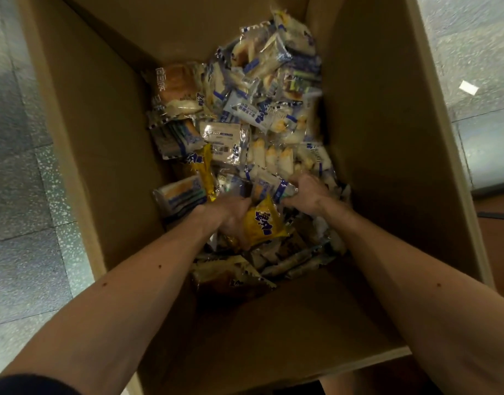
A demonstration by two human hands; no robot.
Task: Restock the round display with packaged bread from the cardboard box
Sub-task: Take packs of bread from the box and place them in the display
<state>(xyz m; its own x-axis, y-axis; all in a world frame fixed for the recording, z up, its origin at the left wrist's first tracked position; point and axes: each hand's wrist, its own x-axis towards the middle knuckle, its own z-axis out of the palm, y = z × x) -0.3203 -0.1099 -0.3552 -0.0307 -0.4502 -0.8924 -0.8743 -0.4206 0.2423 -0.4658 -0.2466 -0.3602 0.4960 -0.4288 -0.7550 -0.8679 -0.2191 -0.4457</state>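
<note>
A deep cardboard box (102, 138) fills the view, with several packaged breads (245, 115) in clear, white-and-blue wrappers piled on its bottom. Both my arms reach down into it. My left hand (229, 213) is closed around a yellow bread packet (262, 223) with blue lettering near the front of the pile. My right hand (305, 195) grips a clear blue-striped bread packet (273, 186) just beyond it. The round display is out of view.
Speckled grey floor tiles (22, 195) surround the box on the left and right. A small white scrap (469, 87) lies on the floor at the right. The box's near flap (288, 337) lies below my arms.
</note>
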